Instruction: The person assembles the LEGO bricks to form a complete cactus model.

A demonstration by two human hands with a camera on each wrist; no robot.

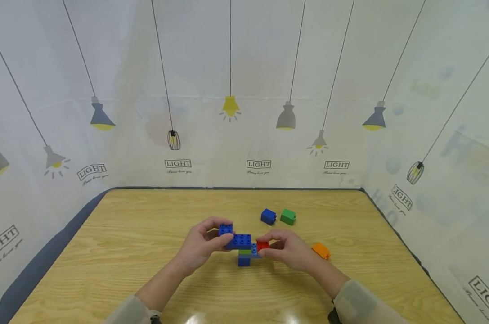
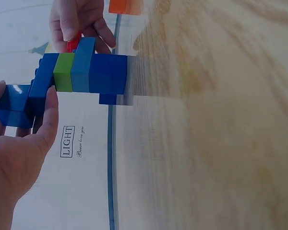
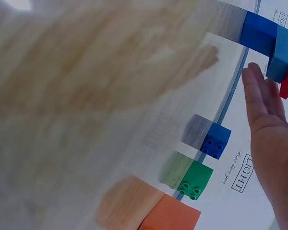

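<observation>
A stacked toy-brick build stands on the table in front of me. Its base is a blue brick (image 1: 244,261), with a lighter blue brick (image 2: 81,74) over it that juts to the right. Above that come a lime green brick (image 2: 64,73) and a long blue brick (image 1: 240,242) reaching left. My left hand (image 1: 196,246) pinches a small blue brick (image 1: 226,229) on the left end of the long one, thumb in front and fingers behind. With thumb and fingers, my right hand (image 1: 289,250) grips a red brick (image 1: 262,245) at the lighter blue brick's jutting end.
Behind the build lie a loose blue brick (image 1: 268,217) and a green brick (image 1: 288,217). An orange brick (image 1: 321,250) lies beside my right wrist. A wall covering (image 1: 244,135) printed with lamps encloses the wooden table (image 1: 147,216) at the back and sides.
</observation>
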